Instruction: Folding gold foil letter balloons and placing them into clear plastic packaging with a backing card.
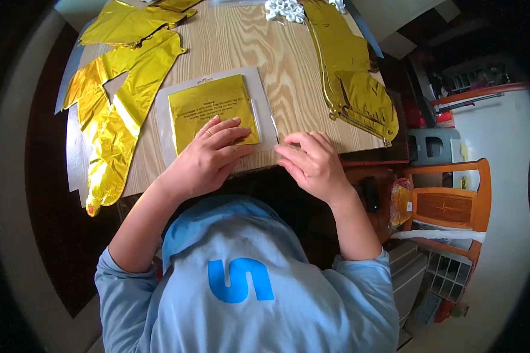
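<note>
A folded gold foil balloon (pixel 212 97) lies inside a clear plastic bag (pixel 254 82) near the table's front edge. Dark printing runs across the flat gold square. My left hand (pixel 209 154) rests on the lower part of this package, its fingers stretched out and pressing it down. At the bag's lower right corner, the thumb and fingers of my right hand (pixel 309 162) are closed in a pinch on the edge of the plastic. The fingertips partly hide what they grip.
Unfolded gold foil balloons (pixel 121 97) lie along the table's left side. More flat gold foil (pixel 356 70) covers the right side. A small heap of white loops (pixel 285 10) sits at the far edge. A wooden chair (pixel 447 200) stands to the right, beyond the wooden table (pixel 235 38).
</note>
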{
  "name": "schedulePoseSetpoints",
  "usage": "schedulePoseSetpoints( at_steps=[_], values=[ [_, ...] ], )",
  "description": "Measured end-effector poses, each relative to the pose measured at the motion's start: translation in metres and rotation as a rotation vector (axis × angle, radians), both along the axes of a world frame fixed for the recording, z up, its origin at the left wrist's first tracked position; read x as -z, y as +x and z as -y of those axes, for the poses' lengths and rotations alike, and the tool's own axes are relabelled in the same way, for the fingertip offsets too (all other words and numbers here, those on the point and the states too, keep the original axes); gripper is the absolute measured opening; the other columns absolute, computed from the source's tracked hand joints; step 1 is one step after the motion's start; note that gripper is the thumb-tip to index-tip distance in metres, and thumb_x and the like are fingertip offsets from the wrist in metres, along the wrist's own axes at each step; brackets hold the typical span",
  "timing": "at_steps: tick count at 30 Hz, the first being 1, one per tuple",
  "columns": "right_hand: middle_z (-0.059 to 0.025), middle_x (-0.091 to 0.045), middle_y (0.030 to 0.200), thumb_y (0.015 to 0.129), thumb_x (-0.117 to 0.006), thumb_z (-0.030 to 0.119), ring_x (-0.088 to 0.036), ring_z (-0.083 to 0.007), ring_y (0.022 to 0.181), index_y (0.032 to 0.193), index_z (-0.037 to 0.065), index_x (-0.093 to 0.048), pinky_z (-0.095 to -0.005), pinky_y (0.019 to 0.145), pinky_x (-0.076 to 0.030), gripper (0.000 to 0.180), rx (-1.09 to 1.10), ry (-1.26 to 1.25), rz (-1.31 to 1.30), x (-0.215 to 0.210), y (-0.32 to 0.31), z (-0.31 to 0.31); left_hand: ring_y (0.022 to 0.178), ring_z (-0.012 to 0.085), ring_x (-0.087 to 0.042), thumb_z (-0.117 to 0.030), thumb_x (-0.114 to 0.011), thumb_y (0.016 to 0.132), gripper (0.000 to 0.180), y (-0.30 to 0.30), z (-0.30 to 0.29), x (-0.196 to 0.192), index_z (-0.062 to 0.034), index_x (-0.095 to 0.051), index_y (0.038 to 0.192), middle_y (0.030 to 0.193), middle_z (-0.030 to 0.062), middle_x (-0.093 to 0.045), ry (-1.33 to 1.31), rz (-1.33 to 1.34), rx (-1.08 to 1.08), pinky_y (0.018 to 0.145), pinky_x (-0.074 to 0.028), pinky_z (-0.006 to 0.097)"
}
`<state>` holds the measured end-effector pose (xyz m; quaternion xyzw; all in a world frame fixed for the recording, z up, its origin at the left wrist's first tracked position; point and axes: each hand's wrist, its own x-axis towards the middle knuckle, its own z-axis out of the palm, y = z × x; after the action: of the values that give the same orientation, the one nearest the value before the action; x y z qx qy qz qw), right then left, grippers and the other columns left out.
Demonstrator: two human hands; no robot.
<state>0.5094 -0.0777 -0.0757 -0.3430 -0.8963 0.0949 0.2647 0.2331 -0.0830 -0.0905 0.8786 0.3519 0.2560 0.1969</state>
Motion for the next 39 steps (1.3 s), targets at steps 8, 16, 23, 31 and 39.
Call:
schedulePoseSetpoints(
  at_steps=[8,16,23,31,39],
  values=[
    [-0.0073,-0.056,0.091,0.085,-0.071,0.012,-0.057,-0.0270,0.084,0.095,0.006,-0.060,-0.0406,0.080,-0.046,0.015,-0.058,0.073,0.064,0.009,0.003,0.003,0.138,0.0368,-0.049,-0.002,-0.068,0.085,0.042,0.001,0.000,0.003,-0.0125,-0.069,0.126,0.138,0.0121,-0.059,0.001,0.007,0.010,0.117,-0.034,0.057],
    [-0.0108,-0.057,0.091,0.082,-0.074,0.003,-0.059,-0.0317,0.087,0.095,0.006,-0.058,-0.0435,0.081,-0.047,0.021,-0.099,-0.128,-0.044,0.000,-0.003,0.025,0.137,0.0376,-0.050,-0.002,-0.069,0.085,0.040,0.000,-0.001,0.004,-0.0121,-0.069,0.124,0.137,0.0125,-0.059,0.021,0.014,0.003,0.116,-0.034,0.057],
    [-0.0102,-0.055,0.091,0.085,-0.071,0.013,-0.059,-0.0294,0.089,0.090,0.007,-0.057,-0.0407,0.082,-0.046,0.016,-0.009,-0.089,0.153,-0.006,-0.003,0.002,0.136,0.0376,-0.050,-0.002,-0.069,0.085,0.039,0.001,0.000,0.005,-0.0117,-0.070,0.123,0.137,0.0129,-0.060,0.022,0.018,-0.002,0.116,-0.036,0.057],
    [-0.0102,-0.056,0.089,0.086,-0.069,0.011,-0.058,-0.0296,0.088,0.088,0.007,-0.060,-0.0419,0.082,-0.046,0.010,-0.317,-0.268,-0.002,-0.017,-0.007,0.023,0.138,0.0382,-0.048,-0.003,-0.067,0.086,0.039,-0.001,0.000,0.002,-0.0116,-0.070,0.124,0.138,0.0138,-0.059,0.002,-0.012,0.006,0.116,-0.034,0.059],
    [-0.0158,-0.060,0.118,0.090,-0.072,0.008,-0.062,-0.0329,0.107,0.092,0.003,-0.060,-0.0383,0.092,-0.050,0.014,-0.169,-0.522,-0.352,-0.022,-0.025,0.004,0.123,0.0356,-0.058,-0.025,-0.080,0.081,0.040,0.001,0.012,-0.019,-0.0077,-0.070,0.116,0.122,0.0136,-0.062,0.167,0.076,0.107,0.112,-0.038,0.057]
  ],
)
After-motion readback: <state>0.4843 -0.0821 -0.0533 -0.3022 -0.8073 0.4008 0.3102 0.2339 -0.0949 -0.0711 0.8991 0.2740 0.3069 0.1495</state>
